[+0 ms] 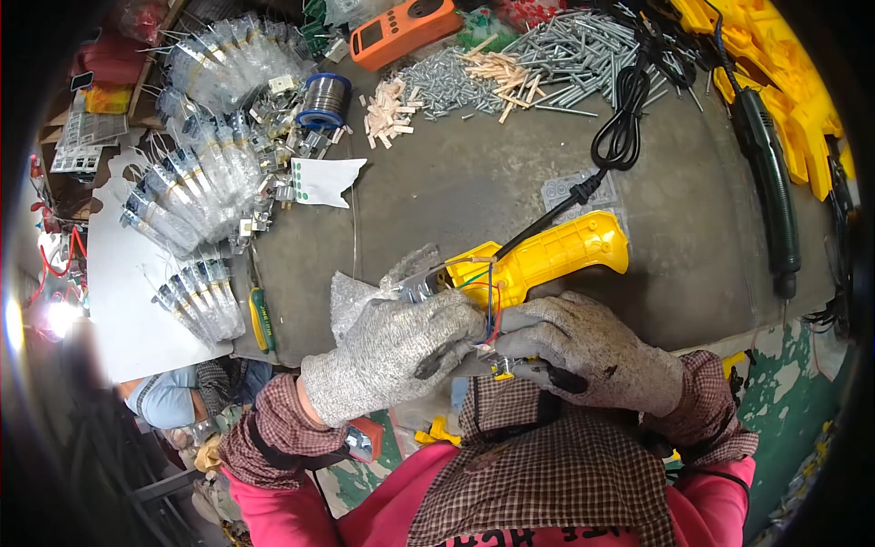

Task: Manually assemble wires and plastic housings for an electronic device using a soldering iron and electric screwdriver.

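Observation:
Both my hands wear speckled grey knit gloves and meet low over the bench's near edge. My left hand (401, 351) is closed, its fingertips pinching thin coloured wires (497, 319). From the other side my right hand (588, 351) is closed on the same wires. Just under its fingers shows a small yellow-and-black part (502, 368), mostly hidden. The wires rise to a yellow plastic handle shell (570, 255), lying open side up beyond my hands. A black power cord (547, 219) enters the shell. Clear bubble wrap (351, 301) lies beyond my left hand, beside a partly hidden clear piece.
Bagged parts (187, 187) fan out at left, near a green-handled screwdriver (262, 319) and a solder spool (324, 100). Screws (583, 55), wooden pegs (390, 114) and an orange meter (406, 32) lie at the back. An electric screwdriver (770, 182) and yellow shells (802, 109) are right.

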Motion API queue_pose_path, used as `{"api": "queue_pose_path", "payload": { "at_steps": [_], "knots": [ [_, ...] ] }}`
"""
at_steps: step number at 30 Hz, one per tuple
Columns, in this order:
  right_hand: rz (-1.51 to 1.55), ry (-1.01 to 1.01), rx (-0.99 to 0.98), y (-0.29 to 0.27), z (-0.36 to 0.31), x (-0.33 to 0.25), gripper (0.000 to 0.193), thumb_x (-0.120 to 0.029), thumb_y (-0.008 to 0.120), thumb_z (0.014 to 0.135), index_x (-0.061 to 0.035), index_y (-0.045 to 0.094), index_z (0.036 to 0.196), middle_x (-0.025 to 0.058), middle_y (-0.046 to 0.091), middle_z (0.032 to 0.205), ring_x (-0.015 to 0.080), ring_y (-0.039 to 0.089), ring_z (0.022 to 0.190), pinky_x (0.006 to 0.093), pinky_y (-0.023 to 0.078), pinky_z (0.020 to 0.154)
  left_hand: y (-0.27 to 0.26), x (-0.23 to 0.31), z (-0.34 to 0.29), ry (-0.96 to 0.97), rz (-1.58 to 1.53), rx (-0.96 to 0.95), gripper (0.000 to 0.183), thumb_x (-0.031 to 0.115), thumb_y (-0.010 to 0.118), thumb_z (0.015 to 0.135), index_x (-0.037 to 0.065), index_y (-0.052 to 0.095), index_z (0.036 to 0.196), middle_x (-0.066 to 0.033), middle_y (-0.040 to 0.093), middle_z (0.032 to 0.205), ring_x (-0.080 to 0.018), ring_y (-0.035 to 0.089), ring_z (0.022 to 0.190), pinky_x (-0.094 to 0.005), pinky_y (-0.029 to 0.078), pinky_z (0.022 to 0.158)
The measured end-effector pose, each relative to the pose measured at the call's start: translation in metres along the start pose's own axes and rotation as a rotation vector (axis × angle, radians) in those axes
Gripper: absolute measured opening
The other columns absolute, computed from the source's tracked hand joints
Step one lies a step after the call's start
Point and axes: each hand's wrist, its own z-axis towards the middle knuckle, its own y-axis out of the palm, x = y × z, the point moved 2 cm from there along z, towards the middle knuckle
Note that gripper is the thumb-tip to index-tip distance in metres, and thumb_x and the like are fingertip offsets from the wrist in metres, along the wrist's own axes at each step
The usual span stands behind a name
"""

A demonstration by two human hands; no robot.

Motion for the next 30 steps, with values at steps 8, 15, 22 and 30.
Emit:
{"api": "queue_pose_path", "payload": {
  "at_steps": [8,15,22,30],
  "knots": [
    [-0.009,0.005,-0.007,0.002,-0.003,0.000,0.041,-0.007,0.075,0.078,-0.0102,0.057,0.115,0.0074,0.063,0.118,0.0277,0.062,0.105,0.0416,0.050,0.086,0.003,0.003,-0.003,0.023,-0.009,0.198,0.021,0.007,0.073,0.077,0.011,0.063,0.095,-0.0060,0.060,0.085,-0.0258,0.062,0.074,-0.0354,0.052,0.067],
    [-0.008,-0.003,0.019,0.002,-0.003,-0.002,0.045,-0.006,0.074,0.078,-0.0094,0.058,0.120,0.0083,0.061,0.121,0.0292,0.061,0.107,0.0417,0.050,0.086,0.011,-0.012,-0.007,-0.126,-0.446,0.208,0.019,0.006,0.073,0.078,0.011,0.064,0.094,-0.0043,0.060,0.085,-0.0230,0.061,0.073,-0.0342,0.052,0.072],
    [0.036,0.065,-0.133,-0.002,-0.009,0.004,0.047,-0.015,0.066,0.087,-0.0083,0.054,0.133,0.0119,0.055,0.132,0.0310,0.057,0.115,0.0436,0.047,0.094,-0.007,-0.014,0.003,-0.049,-0.209,0.010,0.015,0.006,0.073,0.084,0.007,0.065,0.097,-0.0084,0.067,0.090,-0.0294,0.067,0.083,-0.0371,0.053,0.075],
    [0.258,0.240,-0.063,-0.054,0.008,-0.014,0.064,-0.020,0.080,0.079,-0.0077,0.052,0.136,0.0156,0.056,0.131,0.0266,0.059,0.115,0.0422,0.047,0.095,-0.034,0.023,-0.024,0.116,0.071,0.467,0.033,0.012,0.068,0.081,0.013,0.068,0.114,-0.0098,0.068,0.105,-0.0285,0.067,0.085,-0.0469,0.051,0.079]
  ]
}}
